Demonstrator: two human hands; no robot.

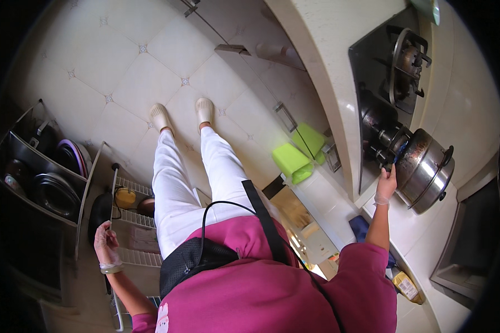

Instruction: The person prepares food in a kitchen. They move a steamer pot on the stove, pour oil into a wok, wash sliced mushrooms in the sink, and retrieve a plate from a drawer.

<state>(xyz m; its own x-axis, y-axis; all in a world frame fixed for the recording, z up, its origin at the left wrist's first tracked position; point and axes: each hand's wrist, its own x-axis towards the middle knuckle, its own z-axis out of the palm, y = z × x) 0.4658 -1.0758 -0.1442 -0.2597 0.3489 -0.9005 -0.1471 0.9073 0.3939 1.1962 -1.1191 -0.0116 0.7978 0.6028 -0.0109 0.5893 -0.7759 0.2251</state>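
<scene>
My right hand (386, 184), in a clear plastic glove, reaches to the burner end of a black gas hob (368, 166). Its fingertips are beside the base of a stainless steel steamer pot (425, 170); whether they grip a knob is hidden. Blue flame (400, 152) shows at the burner by the pot's base. My left hand (106, 243), also gloved, hangs at my side near a white wire rack (139, 258). Its fingers are loosely bent, and no object shows in them.
A second burner (406, 73) has a pan support. Dark bowls (56, 193) and plates (73, 158) stand on a shelf unit at left. Two green bins (291, 162) hang by the cabinet doors. A yellow packet (406, 287) lies by the counter. Tiled floor (141, 75) surrounds my feet.
</scene>
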